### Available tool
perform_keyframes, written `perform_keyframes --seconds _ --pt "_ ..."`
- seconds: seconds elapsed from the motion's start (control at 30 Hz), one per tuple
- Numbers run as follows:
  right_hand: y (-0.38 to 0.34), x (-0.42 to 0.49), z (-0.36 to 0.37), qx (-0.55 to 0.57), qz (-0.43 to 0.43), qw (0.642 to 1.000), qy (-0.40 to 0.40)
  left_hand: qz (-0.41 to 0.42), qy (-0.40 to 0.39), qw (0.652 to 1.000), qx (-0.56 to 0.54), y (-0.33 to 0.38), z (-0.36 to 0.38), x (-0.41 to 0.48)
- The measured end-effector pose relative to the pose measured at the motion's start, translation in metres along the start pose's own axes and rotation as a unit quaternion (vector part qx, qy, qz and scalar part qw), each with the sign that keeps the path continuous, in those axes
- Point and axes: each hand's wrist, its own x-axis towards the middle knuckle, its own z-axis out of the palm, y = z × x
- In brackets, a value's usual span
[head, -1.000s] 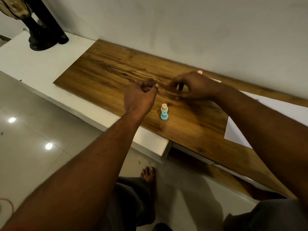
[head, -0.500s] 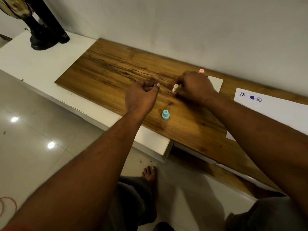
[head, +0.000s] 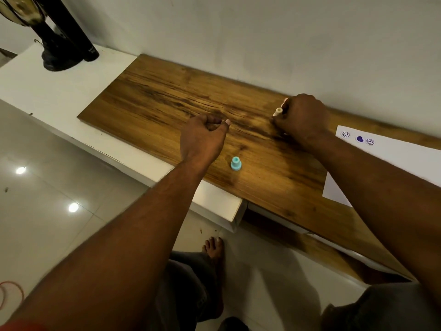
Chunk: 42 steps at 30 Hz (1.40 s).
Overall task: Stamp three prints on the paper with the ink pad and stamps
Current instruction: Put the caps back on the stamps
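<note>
As teal stamp [head: 235, 163] stays, right hand [head: 301, 120] carries cream stamp [head: 278, 112] rightward.

No word, brand or number can be read anywhere. The only signs are three small stamped prints in a row at the far corner of the white paper [head: 393, 163]: a round smiling face [head: 345, 134], a solid dark blue blot [head: 360, 139], and a ring with a small figure inside [head: 370, 141], too small to make out. The black cylinder [head: 78, 32] has a faint pale mark near its base, not legible.

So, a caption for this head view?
Right hand grips a cream stamp; three prints mark the paper; blue stamp stands upright.
</note>
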Motion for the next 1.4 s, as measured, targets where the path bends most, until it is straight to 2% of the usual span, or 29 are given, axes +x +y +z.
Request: perform_keyframes --seconds 0.2,0.33,0.4,0.47,0.53,0.6,0.67,0.73,0.87,0.97,1.13,1.23,1.4 --pt "0.003 -0.001 -0.002 0.014 0.009 1.0 -0.009 0.003 -0.006 1.0 -0.002 0.001 0.002 -0.001" --pt "0.003 0.002 -0.005 0.03 0.013 0.999 0.028 0.001 -0.011 1.0 -0.007 0.001 0.004 -0.001" --pt "0.001 0.002 -0.011 0.025 -0.005 0.998 0.063 0.001 -0.01 1.0 -0.009 0.002 0.004 -0.001" --pt "-0.004 0.001 -0.021 0.059 -0.064 0.994 0.071 -0.001 -0.01 1.0 -0.007 0.002 0.003 0.0" --pt "-0.014 -0.003 -0.033 0.138 -0.171 0.976 0.002 -0.003 -0.01 1.0 -0.007 0.002 0.002 0.001" --pt "-0.029 -0.011 -0.039 0.179 -0.259 0.935 -0.161 -0.004 -0.01 1.0 -0.005 0.002 0.003 0.001" --pt "-0.043 -0.022 -0.034 0.142 -0.312 0.894 -0.289 0.0 -0.007 1.0 0.0 0.003 0.003 0.001" --pt "-0.052 -0.031 -0.022 0.101 -0.338 0.877 -0.327 0.004 -0.004 1.0 0.0 0.005 0.003 0.0" --pt "-0.056 -0.038 -0.007 0.086 -0.365 0.869 -0.322 -0.001 -0.002 1.0 -0.004 0.005 0.003 0.0" --pt "-0.051 -0.036 -0.001 0.087 -0.33 0.894 -0.291 -0.008 -0.004 1.0 -0.014 0.004 0.003 0.001" --pt "-0.03 -0.019 0.005 0.042 -0.18 0.976 -0.119 -0.007 0.002 1.0 -0.014 0.003 0.002 0.002" --pt "-0.017 -0.012 0.006 0.009 -0.104 0.991 -0.082 -0.006 0.004 1.0 -0.008 0.003 0.003 0.002" --pt "-0.009 -0.012 0.008 0.003 -0.072 0.995 -0.062 -0.004 0.0 1.0 -0.011 0.003 0.006 0.002"
